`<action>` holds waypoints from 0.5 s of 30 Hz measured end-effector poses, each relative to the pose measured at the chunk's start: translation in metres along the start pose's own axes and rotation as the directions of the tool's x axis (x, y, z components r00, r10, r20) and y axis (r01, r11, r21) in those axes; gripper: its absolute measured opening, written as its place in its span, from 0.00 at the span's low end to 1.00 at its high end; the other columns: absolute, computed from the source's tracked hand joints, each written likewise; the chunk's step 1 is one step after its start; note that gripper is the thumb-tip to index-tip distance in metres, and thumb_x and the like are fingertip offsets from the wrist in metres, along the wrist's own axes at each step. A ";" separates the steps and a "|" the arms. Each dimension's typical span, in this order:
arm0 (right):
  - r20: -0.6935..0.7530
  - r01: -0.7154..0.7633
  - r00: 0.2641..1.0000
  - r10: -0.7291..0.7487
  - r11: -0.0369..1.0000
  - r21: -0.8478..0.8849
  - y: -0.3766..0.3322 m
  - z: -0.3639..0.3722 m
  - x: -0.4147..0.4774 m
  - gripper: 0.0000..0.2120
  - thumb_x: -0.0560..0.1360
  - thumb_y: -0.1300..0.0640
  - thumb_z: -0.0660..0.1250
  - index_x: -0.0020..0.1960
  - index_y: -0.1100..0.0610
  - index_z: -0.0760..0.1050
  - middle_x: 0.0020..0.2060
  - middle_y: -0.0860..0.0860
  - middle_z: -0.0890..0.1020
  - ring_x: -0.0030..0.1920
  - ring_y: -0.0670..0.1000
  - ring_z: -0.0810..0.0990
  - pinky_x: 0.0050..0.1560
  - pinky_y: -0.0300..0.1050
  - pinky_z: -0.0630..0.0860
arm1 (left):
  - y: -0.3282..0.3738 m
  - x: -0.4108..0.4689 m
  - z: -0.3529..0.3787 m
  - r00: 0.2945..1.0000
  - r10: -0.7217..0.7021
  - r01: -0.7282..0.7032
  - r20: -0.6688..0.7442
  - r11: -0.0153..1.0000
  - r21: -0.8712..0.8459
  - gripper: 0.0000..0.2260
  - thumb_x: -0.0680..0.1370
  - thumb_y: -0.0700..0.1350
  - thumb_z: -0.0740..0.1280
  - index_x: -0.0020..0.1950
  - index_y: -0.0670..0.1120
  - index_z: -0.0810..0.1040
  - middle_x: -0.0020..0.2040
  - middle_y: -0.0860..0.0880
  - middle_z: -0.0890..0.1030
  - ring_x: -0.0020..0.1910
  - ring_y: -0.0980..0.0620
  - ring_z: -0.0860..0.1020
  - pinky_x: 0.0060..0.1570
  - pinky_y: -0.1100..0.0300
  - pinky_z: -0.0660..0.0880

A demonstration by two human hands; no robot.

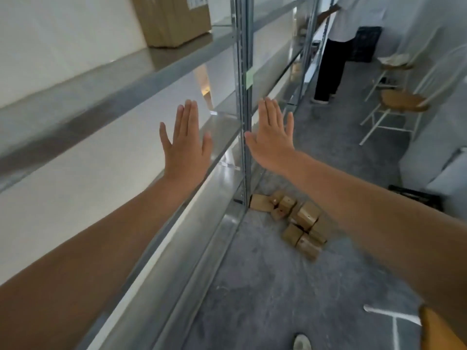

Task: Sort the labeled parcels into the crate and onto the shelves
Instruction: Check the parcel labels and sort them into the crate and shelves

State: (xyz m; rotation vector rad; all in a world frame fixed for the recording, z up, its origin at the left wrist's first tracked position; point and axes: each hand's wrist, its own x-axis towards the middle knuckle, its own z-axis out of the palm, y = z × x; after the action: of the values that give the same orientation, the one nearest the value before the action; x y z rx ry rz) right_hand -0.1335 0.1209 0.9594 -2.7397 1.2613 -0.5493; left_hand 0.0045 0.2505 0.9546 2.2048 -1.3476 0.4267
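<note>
Shelves (141,79) left, aisle right, parcels (298,221) on the floor ahead.
Left hand (185,145) up before the shelves, right hand (273,133) just beside the upright post (243,72); parcels heaped at that post's foot, carton (174,18) on the upper shelf, chairs (401,102) right, a person (336,46) far back before a crate (366,44).

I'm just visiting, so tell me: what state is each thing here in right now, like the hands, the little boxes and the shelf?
Left hand: open, fingers straight, holding nothing.
Right hand: open, fingers straight, holding nothing.
Small parcels: heaped on the floor by the shelf post, not yet sorted.
Large box: standing on the upper shelf.
Chair: upright, unoccupied.
</note>
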 end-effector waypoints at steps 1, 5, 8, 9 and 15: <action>0.020 -0.046 0.999 0.046 0.999 -0.021 0.019 0.002 -0.005 0.35 0.83 0.47 0.50 0.79 0.60 0.35 0.79 0.53 0.38 0.79 0.52 0.36 0.76 0.59 0.35 | 0.009 0.001 0.012 0.999 0.014 -0.014 0.031 1.000 -0.012 0.26 0.84 0.48 0.52 0.81 0.45 0.48 0.81 0.50 0.50 0.80 0.53 0.46 0.75 0.43 0.39; 0.062 -0.227 0.971 0.229 0.973 -0.039 0.090 0.003 -0.019 0.35 0.83 0.46 0.50 0.79 0.59 0.33 0.79 0.52 0.37 0.78 0.51 0.35 0.77 0.60 0.36 | 0.052 0.007 0.056 0.988 0.054 -0.041 0.145 0.995 -0.093 0.26 0.84 0.48 0.52 0.81 0.46 0.49 0.81 0.50 0.51 0.80 0.53 0.47 0.76 0.41 0.40; 0.086 -0.307 0.947 0.311 0.950 -0.059 0.143 0.005 -0.022 0.35 0.83 0.46 0.49 0.79 0.58 0.34 0.79 0.52 0.37 0.78 0.51 0.34 0.76 0.59 0.35 | 0.093 0.015 0.087 0.970 0.132 -0.103 0.202 0.984 -0.146 0.26 0.84 0.49 0.51 0.81 0.46 0.48 0.81 0.50 0.51 0.80 0.53 0.47 0.76 0.40 0.40; 0.092 -0.329 0.938 0.333 0.943 -0.057 0.160 0.006 -0.022 0.35 0.83 0.46 0.50 0.79 0.58 0.34 0.79 0.52 0.37 0.78 0.51 0.35 0.76 0.59 0.35 | 0.107 0.018 0.096 0.963 0.163 -0.130 0.214 0.978 -0.163 0.26 0.84 0.50 0.51 0.81 0.46 0.47 0.82 0.50 0.50 0.80 0.53 0.46 0.76 0.40 0.41; 0.161 -0.423 0.895 0.416 0.906 0.014 0.247 0.029 -0.003 0.35 0.83 0.47 0.51 0.79 0.59 0.35 0.79 0.52 0.39 0.79 0.51 0.36 0.76 0.58 0.35 | 0.184 0.042 0.155 0.939 0.244 -0.201 0.242 0.961 -0.190 0.27 0.85 0.49 0.52 0.81 0.46 0.48 0.82 0.50 0.50 0.80 0.53 0.46 0.76 0.42 0.40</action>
State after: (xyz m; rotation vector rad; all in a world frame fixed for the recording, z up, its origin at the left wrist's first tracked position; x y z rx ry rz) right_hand -0.3031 -0.0423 0.8783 -2.3060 1.7013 -0.3109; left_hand -0.1397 0.0621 0.8986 2.0330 -1.7197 0.0970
